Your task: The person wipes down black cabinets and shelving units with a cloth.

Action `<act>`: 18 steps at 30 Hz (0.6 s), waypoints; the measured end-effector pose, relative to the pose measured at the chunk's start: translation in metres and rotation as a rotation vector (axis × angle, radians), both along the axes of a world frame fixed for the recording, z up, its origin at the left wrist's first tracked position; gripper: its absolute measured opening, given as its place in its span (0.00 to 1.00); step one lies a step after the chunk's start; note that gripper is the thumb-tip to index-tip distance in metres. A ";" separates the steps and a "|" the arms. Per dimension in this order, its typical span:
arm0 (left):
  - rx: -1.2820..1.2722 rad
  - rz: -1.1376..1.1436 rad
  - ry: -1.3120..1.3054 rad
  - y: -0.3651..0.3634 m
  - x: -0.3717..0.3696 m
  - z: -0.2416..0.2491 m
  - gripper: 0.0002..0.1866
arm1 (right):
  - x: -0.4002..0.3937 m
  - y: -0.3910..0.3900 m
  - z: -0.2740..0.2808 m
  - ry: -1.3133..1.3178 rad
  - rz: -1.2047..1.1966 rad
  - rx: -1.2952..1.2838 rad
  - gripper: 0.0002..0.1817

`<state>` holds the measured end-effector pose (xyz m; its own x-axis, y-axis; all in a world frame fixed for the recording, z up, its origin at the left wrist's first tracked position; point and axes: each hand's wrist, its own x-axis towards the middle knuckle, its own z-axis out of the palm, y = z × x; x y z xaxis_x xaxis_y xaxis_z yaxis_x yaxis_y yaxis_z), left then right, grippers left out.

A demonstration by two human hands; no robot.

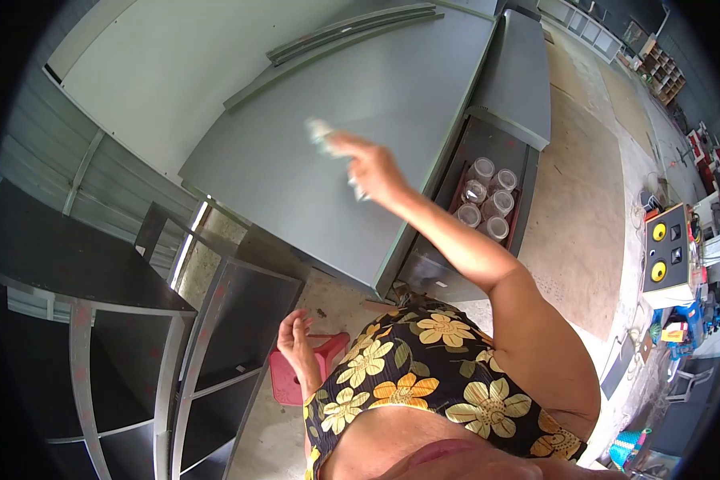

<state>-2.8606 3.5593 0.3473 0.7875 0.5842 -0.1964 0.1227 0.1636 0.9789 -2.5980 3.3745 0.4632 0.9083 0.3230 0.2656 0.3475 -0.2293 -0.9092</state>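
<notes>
My right hand reaches over a wide grey panel, its fingers closed around a pale crumpled cloth. Motion blurs the cloth, and a bit of it pokes out below the palm. My left hand hangs near my body with loosely bent fingers and nothing in it. It overlaps the edge of a red plastic stool in this view.
Long grey strips lie along the panel's far edge. Several lidded jars stand in a tray to the right of the panel. Black shelf units occupy the left, and a speaker with yellow cones is far right.
</notes>
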 end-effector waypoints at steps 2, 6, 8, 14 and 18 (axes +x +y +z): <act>0.013 0.049 -0.099 0.007 0.004 0.004 0.08 | 0.030 -0.036 -0.020 -0.219 -0.209 -0.087 0.29; 0.090 0.067 -0.206 -0.001 0.029 0.030 0.09 | 0.080 -0.086 -0.043 -0.132 -0.407 -0.402 0.23; 0.162 0.055 -0.238 -0.011 0.043 0.049 0.09 | 0.101 -0.082 -0.065 -0.167 -0.336 -0.754 0.24; 0.349 -0.014 -0.317 -0.048 0.079 0.086 0.10 | 0.105 -0.042 -0.096 -0.482 -0.243 -0.724 0.25; 0.396 -0.076 -0.379 -0.067 0.096 0.091 0.09 | 0.067 -0.008 -0.107 -0.598 -0.085 -0.444 0.23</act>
<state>-2.7646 3.4921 0.4387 0.8032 0.4947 0.3319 -0.2528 -0.2214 0.9418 -2.5308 3.3668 0.3567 0.6766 0.4500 0.5829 0.7179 -0.5792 -0.3862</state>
